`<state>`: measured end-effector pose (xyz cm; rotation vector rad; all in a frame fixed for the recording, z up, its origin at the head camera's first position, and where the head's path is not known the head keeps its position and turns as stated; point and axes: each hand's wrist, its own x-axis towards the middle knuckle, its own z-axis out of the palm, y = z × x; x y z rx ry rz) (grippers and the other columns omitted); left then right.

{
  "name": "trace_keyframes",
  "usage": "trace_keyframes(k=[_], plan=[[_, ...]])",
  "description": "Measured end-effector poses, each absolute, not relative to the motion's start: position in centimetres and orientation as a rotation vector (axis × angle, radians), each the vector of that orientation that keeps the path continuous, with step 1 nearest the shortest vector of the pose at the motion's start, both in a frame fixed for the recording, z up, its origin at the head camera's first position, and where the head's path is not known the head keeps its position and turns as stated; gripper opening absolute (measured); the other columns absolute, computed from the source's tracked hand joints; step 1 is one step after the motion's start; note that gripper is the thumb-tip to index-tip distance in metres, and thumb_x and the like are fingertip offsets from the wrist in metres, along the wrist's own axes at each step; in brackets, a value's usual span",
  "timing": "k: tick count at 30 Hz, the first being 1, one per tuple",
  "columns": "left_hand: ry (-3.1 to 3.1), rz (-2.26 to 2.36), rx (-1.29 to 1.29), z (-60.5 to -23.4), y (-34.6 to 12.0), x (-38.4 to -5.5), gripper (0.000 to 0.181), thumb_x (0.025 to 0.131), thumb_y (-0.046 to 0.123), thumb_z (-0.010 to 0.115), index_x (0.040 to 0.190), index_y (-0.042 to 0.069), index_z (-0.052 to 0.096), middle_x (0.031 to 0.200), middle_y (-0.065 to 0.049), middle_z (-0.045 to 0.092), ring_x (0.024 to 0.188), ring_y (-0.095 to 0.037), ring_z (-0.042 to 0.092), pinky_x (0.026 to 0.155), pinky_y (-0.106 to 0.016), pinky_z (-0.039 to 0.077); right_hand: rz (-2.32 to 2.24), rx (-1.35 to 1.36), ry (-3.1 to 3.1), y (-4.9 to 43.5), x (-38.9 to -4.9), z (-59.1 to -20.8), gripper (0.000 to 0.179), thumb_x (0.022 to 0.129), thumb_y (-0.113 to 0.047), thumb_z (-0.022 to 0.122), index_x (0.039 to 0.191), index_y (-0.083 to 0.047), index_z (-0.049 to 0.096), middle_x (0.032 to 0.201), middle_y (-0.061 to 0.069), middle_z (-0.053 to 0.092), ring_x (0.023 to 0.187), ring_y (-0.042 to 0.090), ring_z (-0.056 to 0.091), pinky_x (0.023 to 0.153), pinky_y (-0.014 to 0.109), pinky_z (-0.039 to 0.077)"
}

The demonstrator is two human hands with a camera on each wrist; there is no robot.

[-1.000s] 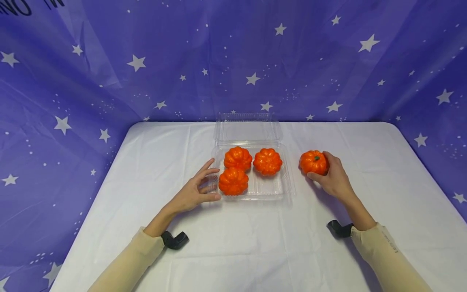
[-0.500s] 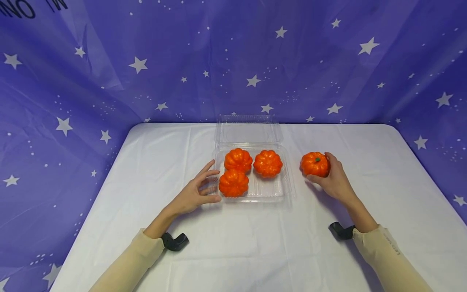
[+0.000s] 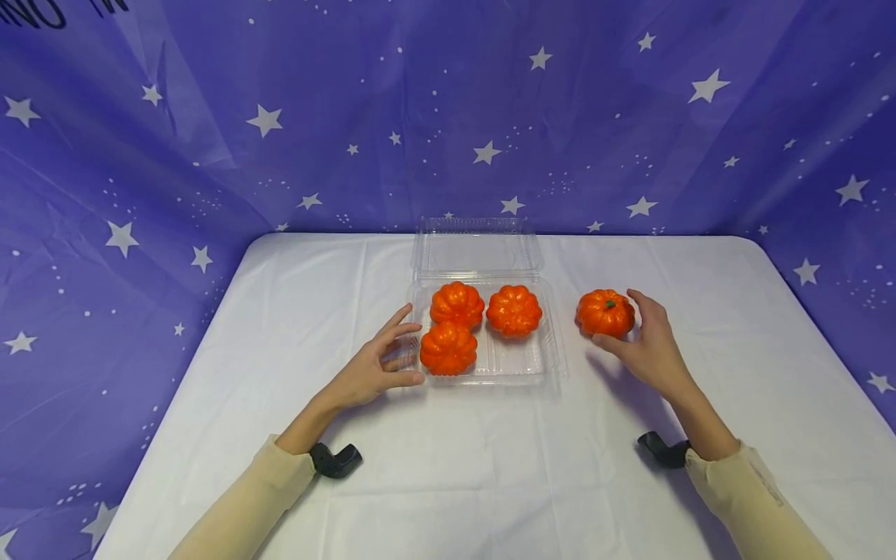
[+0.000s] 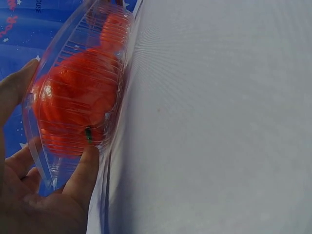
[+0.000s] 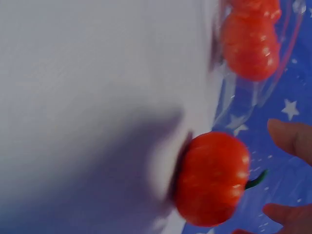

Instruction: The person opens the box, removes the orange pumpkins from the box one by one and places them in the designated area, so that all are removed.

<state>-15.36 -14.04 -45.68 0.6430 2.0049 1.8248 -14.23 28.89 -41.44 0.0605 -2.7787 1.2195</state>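
An orange toy pumpkin [image 3: 603,314] with a green stem sits on the white table, right of a clear plastic clamshell box [image 3: 514,362]. My right hand [image 3: 654,354] is spread at the pumpkin's right side; in the right wrist view a gap shows between its fingertips [image 5: 285,134] and the pumpkin [image 5: 212,180]. The hinged box stands with its lid [image 3: 479,253] laid back. Inside are three more pumpkins: one back left [image 3: 456,303], one front left [image 3: 448,349] and one at right [image 3: 514,311]. My left hand [image 3: 364,373] rests with spread fingers against the box's left front corner.
A white cloth [image 3: 476,474] covers the table. Purple star-printed curtain [image 3: 448,101] hangs behind it and along both sides. A black wrist device [image 3: 336,460] sits below the left hand, another [image 3: 663,451] below the right.
My right hand has loosened from the pumpkin and drawn slightly back to the right, leaving it on the table. The left hand and the box have stayed in place.
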Motion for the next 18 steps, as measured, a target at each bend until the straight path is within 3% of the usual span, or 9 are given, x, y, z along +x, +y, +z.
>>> trace_keyframes(k=[9, 18], plan=[[1.980, 1.833, 0.647, -45.9, -13.8, -15.4, 0.072, 0.085, 0.005, 0.078, 0.145, -0.003, 0.039, 0.166, -0.002, 0.001, 0.141, -0.038, 0.029, 0.105, -0.034, 0.043, 1.264, 0.174, -2.634, 26.4, -12.9, -39.2, 0.075, 0.079, -0.002, 0.079, 0.141, 0.009, 0.038, 0.143, 0.032, 0.033, 0.130, 0.049, 0.032, 0.102, 0.069, 0.033], [1.987, 1.839, 0.634, -45.7, -14.1, -15.4, 0.071, 0.084, 0.006, 0.079, 0.144, 0.000, 0.041, 0.166, 0.001, 0.002, 0.141, -0.038, 0.029, 0.104, -0.033, 0.044, 1.422, 0.308, -2.633, 23.5, -12.5, -38.5, 0.072, 0.083, -0.005, 0.079, 0.143, 0.002, 0.041, 0.140, 0.023, 0.043, 0.127, 0.044, 0.042, 0.105, 0.063, 0.036]])
